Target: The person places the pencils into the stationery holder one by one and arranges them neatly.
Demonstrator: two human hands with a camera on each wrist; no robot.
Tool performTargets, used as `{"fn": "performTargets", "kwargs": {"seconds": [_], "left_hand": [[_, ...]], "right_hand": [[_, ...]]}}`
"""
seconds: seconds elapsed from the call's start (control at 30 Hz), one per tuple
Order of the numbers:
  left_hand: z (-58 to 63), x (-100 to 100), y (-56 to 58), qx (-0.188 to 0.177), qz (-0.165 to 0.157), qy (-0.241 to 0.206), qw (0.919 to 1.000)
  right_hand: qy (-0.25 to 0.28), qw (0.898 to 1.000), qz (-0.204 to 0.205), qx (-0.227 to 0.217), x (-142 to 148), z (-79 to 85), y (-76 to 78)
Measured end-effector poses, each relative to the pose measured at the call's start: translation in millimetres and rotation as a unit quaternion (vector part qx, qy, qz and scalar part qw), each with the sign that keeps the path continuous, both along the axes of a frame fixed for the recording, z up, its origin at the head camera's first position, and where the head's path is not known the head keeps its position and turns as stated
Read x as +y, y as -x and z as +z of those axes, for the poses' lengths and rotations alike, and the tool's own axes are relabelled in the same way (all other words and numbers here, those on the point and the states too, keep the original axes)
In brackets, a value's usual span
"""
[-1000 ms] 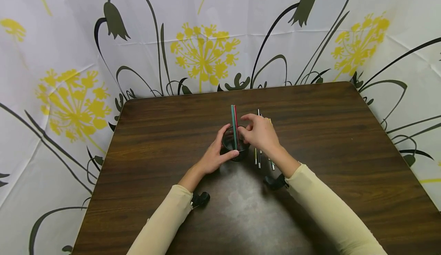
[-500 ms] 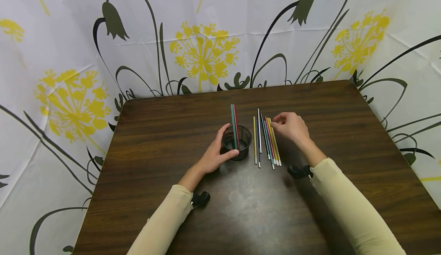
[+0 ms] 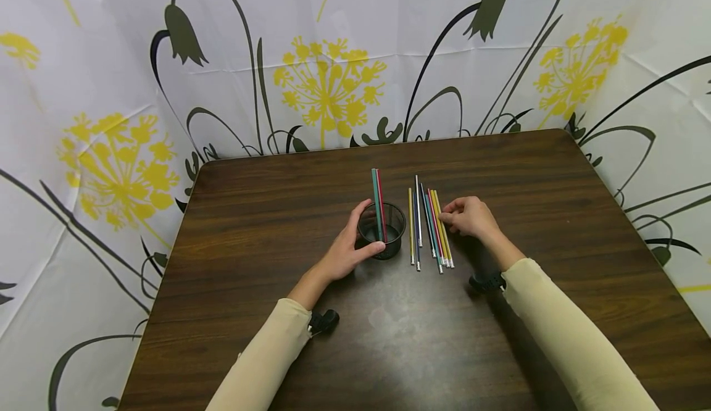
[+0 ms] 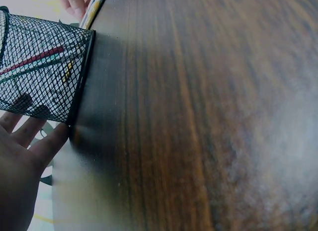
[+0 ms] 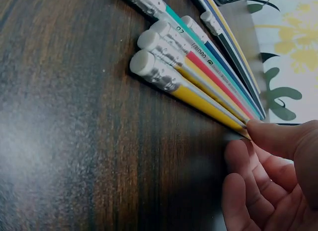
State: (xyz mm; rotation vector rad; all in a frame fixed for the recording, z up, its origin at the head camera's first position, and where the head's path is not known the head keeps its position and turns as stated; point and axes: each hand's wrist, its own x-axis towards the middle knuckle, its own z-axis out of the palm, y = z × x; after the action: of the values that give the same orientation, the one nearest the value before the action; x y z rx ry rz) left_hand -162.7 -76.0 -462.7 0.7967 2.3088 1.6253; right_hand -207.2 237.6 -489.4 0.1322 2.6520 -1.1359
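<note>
My left hand (image 3: 345, 252) holds the black mesh pencil cup (image 3: 394, 248) upright, thumb at the near side and fingers round the left. A teal pencil (image 3: 376, 196) and a red pencil (image 3: 381, 196) stand in the cup. To its right, several pencils lie on the table, erasers toward me. My right hand (image 3: 472, 216) is at the right side of this row. Its thumb and fingertips pinch the outermost yellow pencil (image 5: 203, 103) near the far end, while that pencil still lies beside a second yellow pencil (image 5: 198, 81).
The dark wood table (image 3: 250, 232) meets a white cloth (image 3: 233, 4) with yellow and grey flowers at its back edge. Among the loose pencils are a white pencil (image 3: 418, 204) and, nearest the cup, a yellow-striped pencil (image 3: 411, 229). A small black camera sits at each wrist.
My right hand has moved from beside the cup's rim to the right side of the loose pencils, then lowered onto the outermost yellow one. The left hand and cup have stayed put.
</note>
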Motion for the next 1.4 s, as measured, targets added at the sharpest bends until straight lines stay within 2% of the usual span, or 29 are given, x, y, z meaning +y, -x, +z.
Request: {"fn": "performTargets", "kwargs": {"seconds": [0.2, 0.4, 0.63, 0.83, 0.97, 1.2, 1.4], "left_hand": [[-0.2, 0, 0.4, 0.002, -0.003, -0.004, 1.0000], [-2.2, 1, 1.1, 0.002, -0.009, -0.020, 0.9998], [-3.0, 0, 1.9, -0.004, -0.014, -0.032, 0.9994], [-3.0, 1, 1.2, -0.003, -0.012, -0.031, 0.9995], [-4.1, 1, 0.9, -0.004, -0.015, -0.038, 0.9992], [-5.7, 1, 0.3, -0.011, -0.019, -0.042, 0.9989], [-3.8, 0, 0.4, -0.009, -0.017, -0.040, 0.9990]], "right_hand": [[-0.008, 1.000, -0.001, -0.009, 0, 1.0, 0.6], [-0.075, 0.997, 0.015, -0.023, -3, 8.9, -0.6], [-0.184, 0.983, 0.015, -0.016, -10, 19.3, -3.6], [-0.230, 0.973, 0.030, 0.020, -14, 19.7, -6.5], [-0.234, 0.971, 0.033, 0.030, -14, 19.0, -7.9], [-0.209, 0.977, 0.039, 0.022, -10, 18.5, -7.8], [-0.180, 0.983, 0.020, 0.034, -5, 31.4, -7.5]]}}
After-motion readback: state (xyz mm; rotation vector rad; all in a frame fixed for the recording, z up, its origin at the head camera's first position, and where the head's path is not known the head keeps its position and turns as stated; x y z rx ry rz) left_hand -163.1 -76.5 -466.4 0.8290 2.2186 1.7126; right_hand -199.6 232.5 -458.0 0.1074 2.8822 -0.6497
